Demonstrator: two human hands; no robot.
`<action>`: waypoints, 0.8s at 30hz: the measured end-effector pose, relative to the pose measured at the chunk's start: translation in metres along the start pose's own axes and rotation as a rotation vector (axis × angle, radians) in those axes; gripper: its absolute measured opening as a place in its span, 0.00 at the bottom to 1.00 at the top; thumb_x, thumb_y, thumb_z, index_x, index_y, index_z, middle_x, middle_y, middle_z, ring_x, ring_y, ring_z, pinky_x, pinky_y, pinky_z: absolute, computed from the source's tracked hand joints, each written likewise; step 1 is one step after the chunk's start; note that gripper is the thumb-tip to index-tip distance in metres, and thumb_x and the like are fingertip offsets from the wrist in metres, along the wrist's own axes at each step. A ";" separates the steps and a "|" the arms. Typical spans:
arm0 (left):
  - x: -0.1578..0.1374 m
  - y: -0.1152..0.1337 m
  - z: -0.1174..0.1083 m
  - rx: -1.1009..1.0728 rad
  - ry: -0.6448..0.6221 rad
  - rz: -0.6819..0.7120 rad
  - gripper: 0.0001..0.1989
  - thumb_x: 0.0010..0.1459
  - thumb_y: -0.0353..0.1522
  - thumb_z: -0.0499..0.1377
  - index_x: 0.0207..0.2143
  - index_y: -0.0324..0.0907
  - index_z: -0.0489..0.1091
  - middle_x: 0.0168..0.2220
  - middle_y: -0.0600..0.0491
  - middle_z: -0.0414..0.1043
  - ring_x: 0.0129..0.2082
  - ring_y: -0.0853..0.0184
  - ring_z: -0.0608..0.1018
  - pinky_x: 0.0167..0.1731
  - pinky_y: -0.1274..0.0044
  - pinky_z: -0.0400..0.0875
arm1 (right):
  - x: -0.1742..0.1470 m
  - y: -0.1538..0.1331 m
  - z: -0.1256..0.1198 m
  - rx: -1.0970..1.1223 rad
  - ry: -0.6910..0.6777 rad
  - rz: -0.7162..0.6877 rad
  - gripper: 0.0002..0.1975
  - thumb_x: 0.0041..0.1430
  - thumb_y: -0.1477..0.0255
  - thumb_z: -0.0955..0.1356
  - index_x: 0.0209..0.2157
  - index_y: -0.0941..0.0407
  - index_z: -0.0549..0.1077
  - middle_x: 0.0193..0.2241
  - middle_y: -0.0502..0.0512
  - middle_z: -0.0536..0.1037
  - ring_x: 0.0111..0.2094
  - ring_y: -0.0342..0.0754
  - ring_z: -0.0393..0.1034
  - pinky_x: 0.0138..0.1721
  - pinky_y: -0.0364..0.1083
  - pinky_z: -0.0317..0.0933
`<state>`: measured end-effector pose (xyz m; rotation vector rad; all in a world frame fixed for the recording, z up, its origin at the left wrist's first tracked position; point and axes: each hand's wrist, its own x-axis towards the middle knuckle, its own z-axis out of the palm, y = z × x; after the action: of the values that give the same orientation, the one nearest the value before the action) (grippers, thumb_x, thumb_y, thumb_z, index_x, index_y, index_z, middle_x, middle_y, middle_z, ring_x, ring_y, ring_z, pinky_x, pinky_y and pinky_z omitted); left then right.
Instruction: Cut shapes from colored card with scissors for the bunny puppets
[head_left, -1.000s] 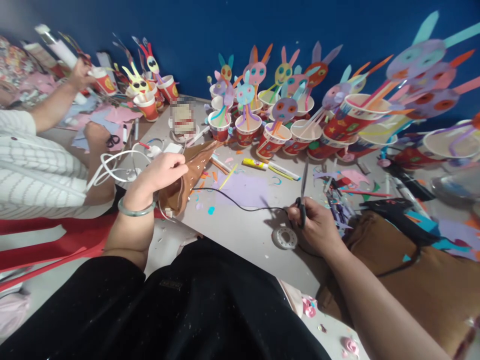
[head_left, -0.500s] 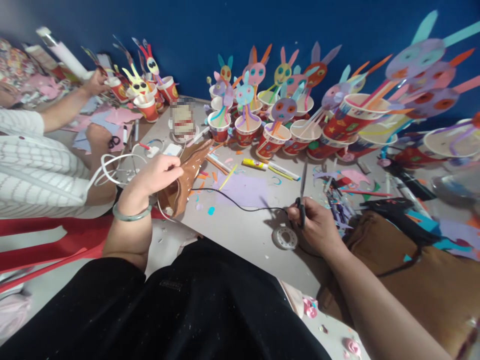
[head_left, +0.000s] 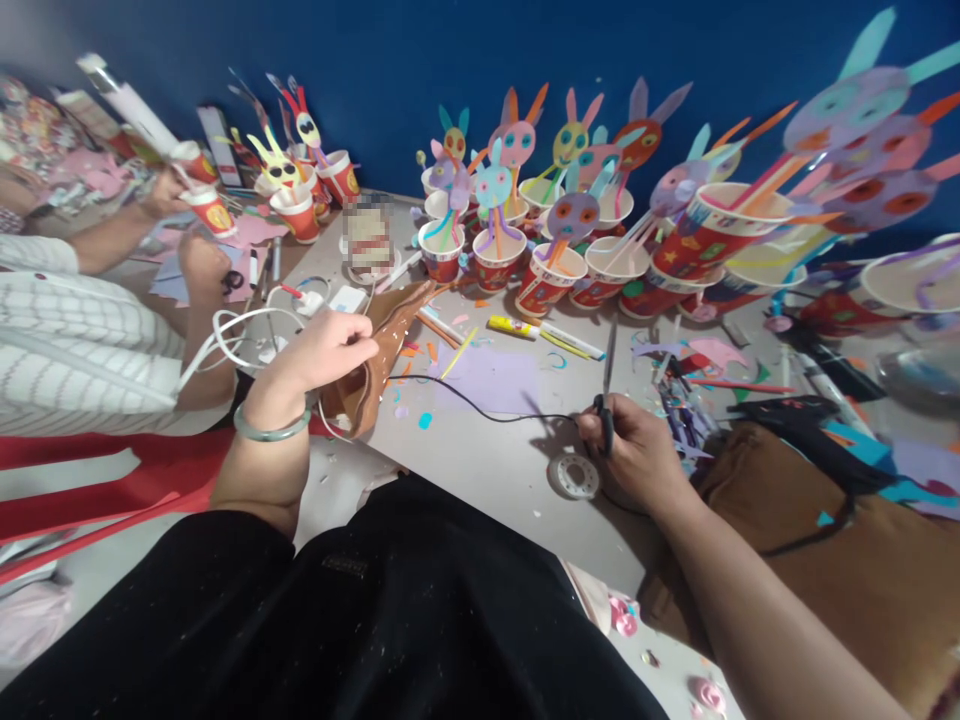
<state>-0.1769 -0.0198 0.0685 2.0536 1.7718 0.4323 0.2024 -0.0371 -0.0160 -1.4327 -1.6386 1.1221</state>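
Note:
My left hand (head_left: 326,350) is closed on the upper edge of a folded brown cloth piece (head_left: 381,352) specked with white bits. Its fingertips are partly hidden. In my right hand (head_left: 637,450) is a pair of scissors (head_left: 608,400) with dark handles, blades pointing up and away from me. A thin black cord (head_left: 480,409) runs across the table from the brown cloth to my right hand; I cannot tell whether the fingers grip it. Just below that hand a white roll of tape (head_left: 574,477) lies on the table.
Several red paper cups (head_left: 541,283) with paper rabbit figures line the blue wall. A glue stick (head_left: 513,327), purple paper (head_left: 487,378) and scraps lie in front. On the right sits a brown cloth bag (head_left: 885,570). White cables (head_left: 217,335) and a co-worker's hand (head_left: 161,195) are on the left.
On the left, the co-worker's hands have come closer together and a red cup is now in front of them. My own hands keep nearly the same pose; the view has shifted slightly.

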 end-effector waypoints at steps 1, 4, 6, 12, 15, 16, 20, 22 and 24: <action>0.000 0.001 0.000 0.010 -0.003 0.004 0.15 0.51 0.32 0.54 0.17 0.41 0.51 0.16 0.60 0.50 0.20 0.74 0.57 0.24 0.76 0.50 | 0.000 0.000 0.000 -0.002 -0.002 0.002 0.21 0.50 0.52 0.72 0.20 0.52 0.63 0.16 0.47 0.67 0.20 0.43 0.58 0.22 0.43 0.55; -0.001 0.005 0.000 0.034 -0.039 -0.006 0.15 0.52 0.32 0.55 0.17 0.42 0.53 0.16 0.60 0.51 0.20 0.74 0.57 0.23 0.76 0.50 | 0.000 0.000 0.000 -0.005 -0.007 0.013 0.22 0.50 0.52 0.71 0.20 0.52 0.63 0.17 0.48 0.67 0.20 0.44 0.59 0.22 0.44 0.55; -0.002 0.009 0.002 0.046 -0.084 -0.010 0.14 0.53 0.33 0.55 0.18 0.42 0.54 0.16 0.60 0.52 0.19 0.74 0.58 0.23 0.76 0.50 | 0.000 -0.001 0.000 -0.012 -0.009 0.015 0.22 0.51 0.52 0.71 0.20 0.52 0.63 0.17 0.48 0.67 0.20 0.44 0.59 0.22 0.44 0.56; 0.001 0.026 0.010 0.108 -0.158 0.042 0.14 0.52 0.31 0.56 0.18 0.42 0.54 0.16 0.59 0.54 0.19 0.74 0.56 0.24 0.75 0.50 | 0.000 -0.001 0.000 -0.021 0.000 0.007 0.22 0.51 0.52 0.71 0.20 0.52 0.63 0.17 0.48 0.67 0.20 0.43 0.59 0.22 0.44 0.56; 0.004 0.030 0.013 0.138 -0.185 0.063 0.14 0.52 0.29 0.56 0.18 0.41 0.54 0.16 0.59 0.54 0.19 0.74 0.56 0.24 0.74 0.49 | 0.000 0.001 0.000 -0.016 0.007 -0.004 0.23 0.51 0.51 0.72 0.20 0.52 0.63 0.17 0.48 0.68 0.20 0.43 0.59 0.22 0.43 0.56; 0.004 0.031 0.014 0.150 -0.204 0.072 0.14 0.52 0.29 0.56 0.18 0.41 0.54 0.17 0.59 0.55 0.19 0.74 0.56 0.24 0.74 0.49 | 0.000 0.001 0.000 -0.015 0.008 -0.007 0.23 0.51 0.51 0.72 0.20 0.52 0.63 0.17 0.48 0.68 0.20 0.43 0.60 0.21 0.43 0.56; 0.006 0.035 0.024 0.244 -0.348 0.136 0.11 0.57 0.31 0.54 0.22 0.41 0.59 0.19 0.57 0.61 0.21 0.72 0.61 0.26 0.75 0.52 | 0.000 0.001 0.000 -0.008 0.002 -0.019 0.24 0.51 0.49 0.71 0.20 0.53 0.63 0.16 0.47 0.67 0.19 0.42 0.58 0.21 0.42 0.56; 0.006 0.039 0.033 0.347 -0.380 0.190 0.10 0.60 0.31 0.52 0.25 0.41 0.63 0.22 0.54 0.66 0.24 0.69 0.67 0.28 0.74 0.56 | 0.000 0.001 0.000 -0.009 -0.007 -0.032 0.24 0.52 0.49 0.71 0.20 0.53 0.63 0.16 0.47 0.65 0.19 0.42 0.57 0.20 0.42 0.55; 0.006 0.042 0.044 0.457 -0.365 0.247 0.10 0.62 0.31 0.51 0.28 0.40 0.68 0.25 0.51 0.70 0.28 0.66 0.71 0.31 0.73 0.61 | -0.001 0.000 0.000 -0.014 -0.013 -0.047 0.24 0.53 0.50 0.71 0.20 0.53 0.63 0.15 0.46 0.65 0.18 0.42 0.57 0.20 0.42 0.55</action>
<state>-0.1183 -0.0236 0.0503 2.4750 1.4971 -0.3024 0.2023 -0.0378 -0.0166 -1.3914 -1.6835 1.0980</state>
